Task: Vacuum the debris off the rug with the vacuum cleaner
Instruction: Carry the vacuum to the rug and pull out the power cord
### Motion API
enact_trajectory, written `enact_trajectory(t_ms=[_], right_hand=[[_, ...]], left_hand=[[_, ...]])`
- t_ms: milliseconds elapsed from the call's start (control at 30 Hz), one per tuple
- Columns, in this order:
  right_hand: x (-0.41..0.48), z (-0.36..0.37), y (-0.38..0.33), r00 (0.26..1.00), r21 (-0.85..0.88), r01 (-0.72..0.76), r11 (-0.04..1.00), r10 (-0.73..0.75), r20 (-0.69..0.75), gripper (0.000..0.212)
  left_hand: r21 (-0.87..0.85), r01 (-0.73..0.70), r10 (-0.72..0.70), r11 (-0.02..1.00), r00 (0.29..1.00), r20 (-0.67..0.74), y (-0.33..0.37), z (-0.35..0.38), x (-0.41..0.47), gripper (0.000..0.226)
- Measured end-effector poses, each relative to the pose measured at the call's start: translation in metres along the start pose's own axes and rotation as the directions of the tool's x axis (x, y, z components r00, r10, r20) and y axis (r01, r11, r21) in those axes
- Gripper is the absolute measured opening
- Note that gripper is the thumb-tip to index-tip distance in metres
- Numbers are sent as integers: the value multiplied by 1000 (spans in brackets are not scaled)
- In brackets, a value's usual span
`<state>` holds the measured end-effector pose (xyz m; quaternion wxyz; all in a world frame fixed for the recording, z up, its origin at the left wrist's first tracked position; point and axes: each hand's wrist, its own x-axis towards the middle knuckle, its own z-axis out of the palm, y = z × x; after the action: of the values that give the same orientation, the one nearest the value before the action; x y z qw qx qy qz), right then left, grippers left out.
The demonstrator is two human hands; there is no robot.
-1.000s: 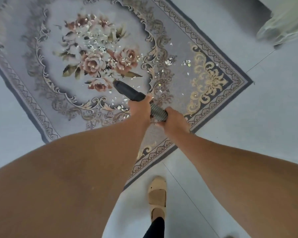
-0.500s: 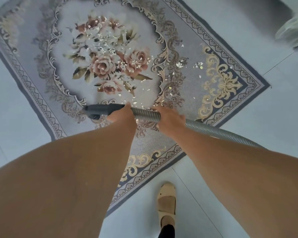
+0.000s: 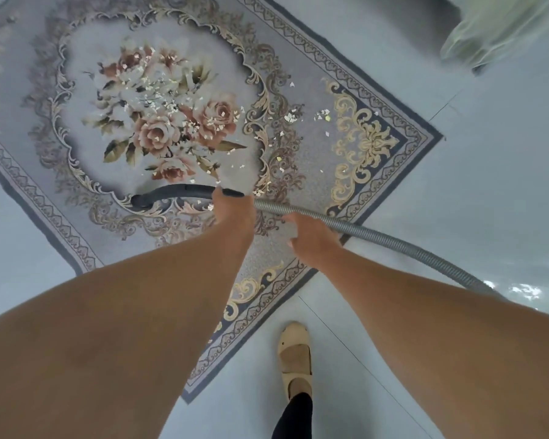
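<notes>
A grey floral rug [image 3: 314,160] lies on the pale floor, with small whitish debris [image 3: 159,106] strewn over its flower centre and more flakes [image 3: 292,117] toward the gold ornament. The vacuum's black nozzle [image 3: 171,193] points left, its tip low over the rug's inner scroll border. My left hand [image 3: 233,210] grips the nozzle's rear end. Just right of it, my right hand [image 3: 311,237] holds the ribbed grey hose [image 3: 409,248], which trails off to the right and passes behind my right forearm.
My foot in a beige shoe [image 3: 295,356] stands on the floor tiles just off the rug's near corner. A pale draped cloth [image 3: 501,30] hangs at the top right. The vacuum's body is out of view.
The nozzle has swung from pointing up-left at the flowers to pointing left along the near border. Both hands shifted with it, and more hose now shows at the right.
</notes>
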<state>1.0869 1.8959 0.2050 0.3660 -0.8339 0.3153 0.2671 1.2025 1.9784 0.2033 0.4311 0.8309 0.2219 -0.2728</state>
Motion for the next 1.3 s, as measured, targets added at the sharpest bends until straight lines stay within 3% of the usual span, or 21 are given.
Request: enact_trajectory(t_ms=[133,300,533,767,1033,1167,1300], right_hand=[[-50,-22,39,990,87,-106,991,113,-81,56],[-121,-44,117,963,152,-224,963,243,-119,41],[-257,-49,264,879,344,-367,864,443,-175,33],[-408,-17,397,772,566,-404,719,600,-211,30],[-536,21,524,657,688,-433,582,726,-201,29],[-562,34,570,621,674,-495,548,766,-167,27],[-569,41,603,593,738,-499,454,800,-91,29]], left_hand=[[110,-84,68,990,986,149,6,31,-79,41],[168,-153,99,974,951,293,-14,69,-158,8],[283,-381,152,880,791,592,-69,146,-316,10],[351,-694,103,629,521,847,-150,212,-489,12],[252,-929,21,272,268,963,-224,269,-627,9],[203,-963,-13,176,204,979,-245,298,-663,12],[211,-970,-78,125,202,976,-265,333,-685,18]])
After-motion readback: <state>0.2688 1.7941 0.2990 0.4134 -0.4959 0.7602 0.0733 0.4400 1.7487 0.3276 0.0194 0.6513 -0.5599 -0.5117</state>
